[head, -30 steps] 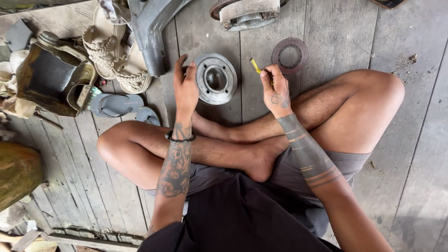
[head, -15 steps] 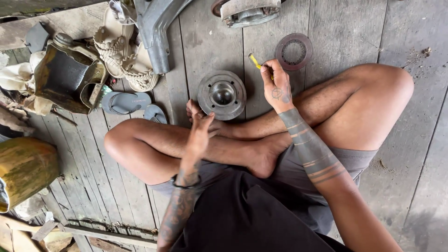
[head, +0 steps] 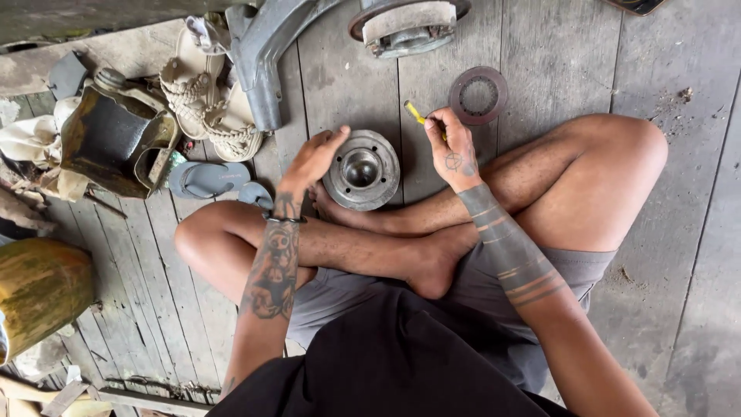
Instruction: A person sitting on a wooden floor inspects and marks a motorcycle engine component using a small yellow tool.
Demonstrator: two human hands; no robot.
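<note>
Grey metal, round and hollow-centred, the hub part (head: 360,169) lies on the plank floor (head: 679,255) just past the crossed shins; the left hand (head: 312,157) rests loosely on its left rim, fingers curled over the edge without lifting it; the right hand (head: 451,147), just beside the part, pinches a small yellow-handled tool (head: 417,114) held clear of the metal; by my judgement the work on the part is hardly begun; farther out lie a flat ring disc (head: 478,95), sandals (head: 208,116) and a brake-shoe assembly (head: 407,23).
</note>
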